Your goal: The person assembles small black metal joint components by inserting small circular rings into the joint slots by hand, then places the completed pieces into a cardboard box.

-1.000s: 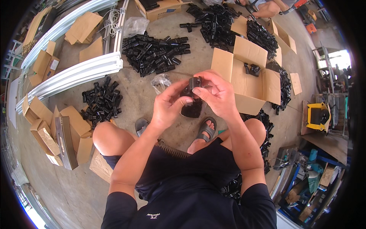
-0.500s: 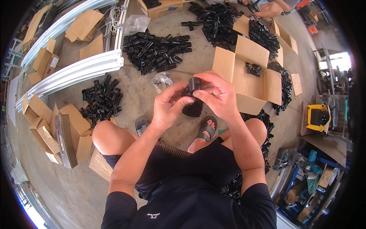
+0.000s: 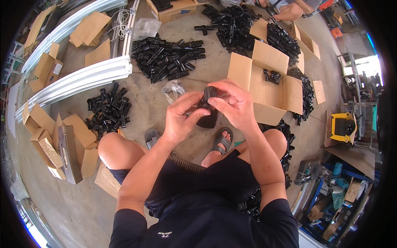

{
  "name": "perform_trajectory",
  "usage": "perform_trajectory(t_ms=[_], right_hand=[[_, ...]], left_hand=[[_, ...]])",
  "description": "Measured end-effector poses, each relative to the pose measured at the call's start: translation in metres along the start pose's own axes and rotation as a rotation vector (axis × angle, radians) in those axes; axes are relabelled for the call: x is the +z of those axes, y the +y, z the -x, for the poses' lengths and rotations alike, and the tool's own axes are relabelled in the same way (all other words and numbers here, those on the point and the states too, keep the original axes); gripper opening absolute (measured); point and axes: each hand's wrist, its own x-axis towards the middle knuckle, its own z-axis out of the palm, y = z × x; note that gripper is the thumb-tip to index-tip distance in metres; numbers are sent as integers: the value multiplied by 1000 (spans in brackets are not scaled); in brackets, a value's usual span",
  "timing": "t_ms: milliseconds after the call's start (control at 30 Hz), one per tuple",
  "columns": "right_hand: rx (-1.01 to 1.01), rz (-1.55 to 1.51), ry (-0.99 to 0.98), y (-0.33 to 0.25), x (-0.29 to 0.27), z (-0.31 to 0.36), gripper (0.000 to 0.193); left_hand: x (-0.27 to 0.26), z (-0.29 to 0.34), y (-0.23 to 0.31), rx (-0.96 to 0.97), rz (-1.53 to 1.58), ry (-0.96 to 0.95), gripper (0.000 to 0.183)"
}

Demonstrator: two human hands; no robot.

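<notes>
The black fitting is held up over the floor in front of the person, between 2 hands: the left hand is curled with thumb and fingers closed about its lower left side, and the right hand pinches its upper end between thumb and bent fingers. Just beyond the left fingers lies a crumpled clear plastic bag. An open cardboard box stands close to the right hand, its flaps spread outward, with some black pieces inside. Heaped black fittings lie ahead, farther off and to the left, where long white rails reach across the floor. 2 grey sandals are on the person's feet, below the hands. The fingers cover much of the fitting, so whether it is 1 piece or 2 joined is hard to tell. Under it, a dark mass is partly masked by the hands, its kind unclear. At the top edge another person's bent leg is cut off, as is a cardboard box there.
</notes>
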Motion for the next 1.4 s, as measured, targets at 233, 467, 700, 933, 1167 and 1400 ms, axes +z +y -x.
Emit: perform_trajectory(t_ms=[233, 467, 700, 933, 1167, 1400], right_hand=[[-38, -75, 59, 9, 6, -2, 31], [439, 147, 181, 57, -18, -27, 32], [625, 938, -183, 228, -35, -2, 26], [633, 1150, -221, 329, 35, 46, 23], [482, 984, 62, 382, 50, 72, 24], [577, 855, 191, 343, 28, 56, 16]], left_hand=[[9, 6, -6, -76, 181, 118, 44], [-10, -7, -6, -155, 367, 290, 43], [-28, -11, -10, -72, 103, 379, 42], [-26, -9, 6, 40, -282, 323, 42], [-30, -5, -18, 197, -575, 196, 50], [-35, -8, -21, 299, -767, 130, 48]])
